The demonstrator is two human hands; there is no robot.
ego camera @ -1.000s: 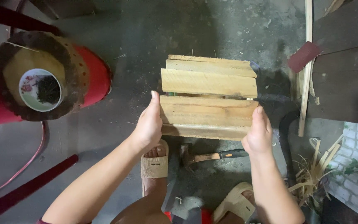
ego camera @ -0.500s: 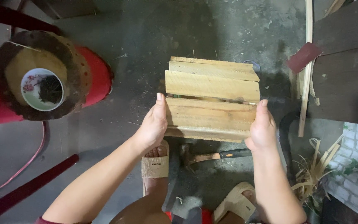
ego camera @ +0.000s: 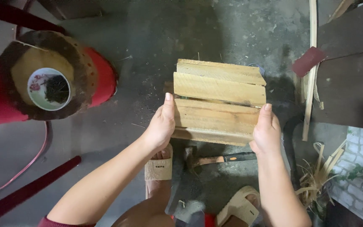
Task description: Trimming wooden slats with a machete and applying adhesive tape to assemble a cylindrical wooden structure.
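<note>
Already the slatted wooden panel (ego camera: 218, 101) looks assembled: four pale boards lie edge to edge, with a narrow gap showing across the middle, and both hands are clamped on its sides, the left hand (ego camera: 161, 126) on the left edge and the right hand (ego camera: 266, 131) on the right, holding it up over the dusty concrete floor (ego camera: 148, 50). Judging by the hammer (ego camera: 221, 159) lying unused on the floor just below the panel, between the sandalled feet, the nailing seems done, and what is left appears to be checking or setting the piece down.
</note>
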